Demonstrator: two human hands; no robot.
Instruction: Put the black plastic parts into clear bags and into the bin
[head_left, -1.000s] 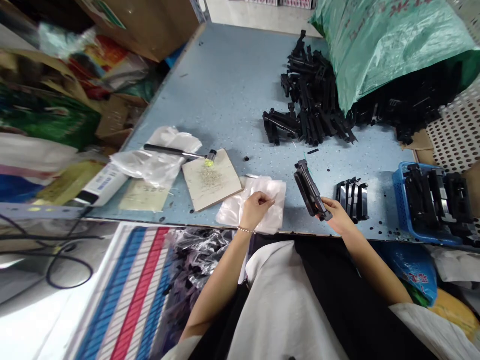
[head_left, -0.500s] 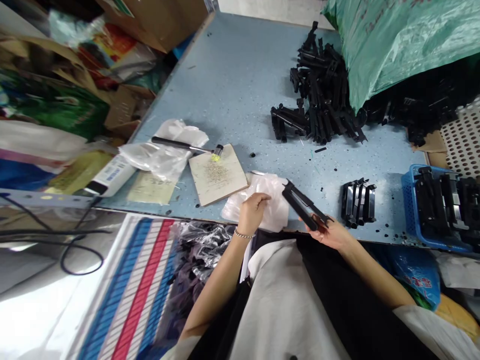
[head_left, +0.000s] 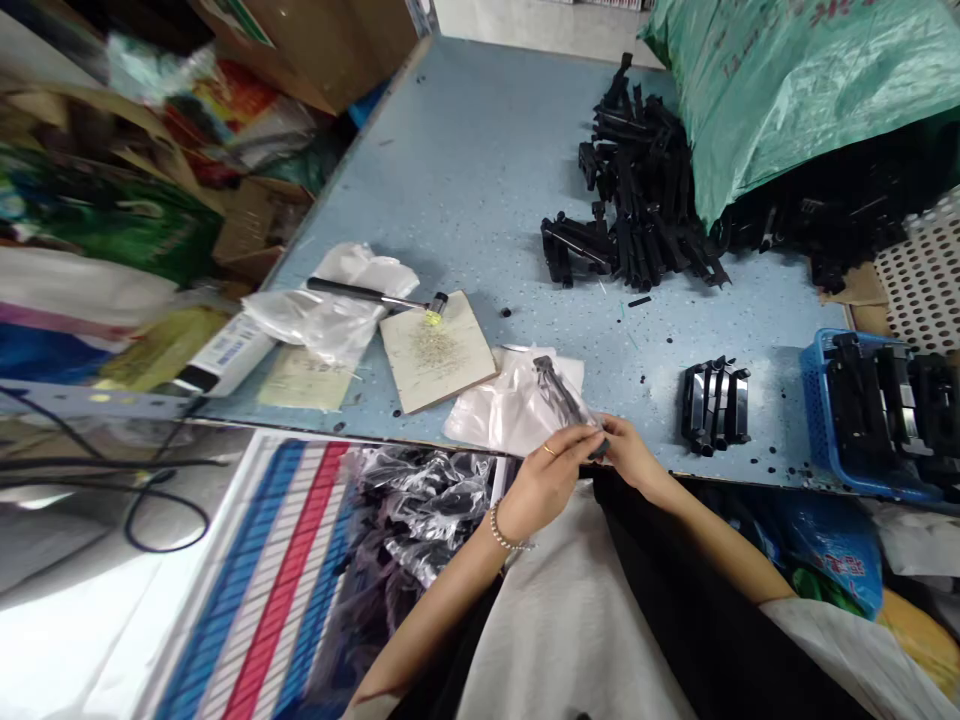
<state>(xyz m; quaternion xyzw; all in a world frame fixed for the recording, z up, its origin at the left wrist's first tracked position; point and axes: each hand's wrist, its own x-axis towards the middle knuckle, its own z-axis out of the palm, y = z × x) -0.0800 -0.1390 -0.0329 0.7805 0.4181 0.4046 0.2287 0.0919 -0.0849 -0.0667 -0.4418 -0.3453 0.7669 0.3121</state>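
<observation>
My left hand [head_left: 551,480] and my right hand [head_left: 630,452] meet near the table's front edge, both gripping the lower end of a black plastic bracket [head_left: 559,393]. Its upper end points away from me. The bracket's lower part is partly hidden by my fingers. Beneath it lies a white plastic bag [head_left: 517,410], which neither hand appears to press. A ring and a beaded bracelet show on my left hand and wrist.
A heap of black plastic parts [head_left: 637,200] spills near a green woven sack [head_left: 795,90]. A small row of black parts [head_left: 714,405] stands right of my hands. A blue basket [head_left: 821,440] holds more. A hammer [head_left: 360,293] lies beside a worn board [head_left: 439,355].
My left hand has left the white bag and taken hold of the black bracket. My right hand has moved left, and the bracket now stands over the bag.
</observation>
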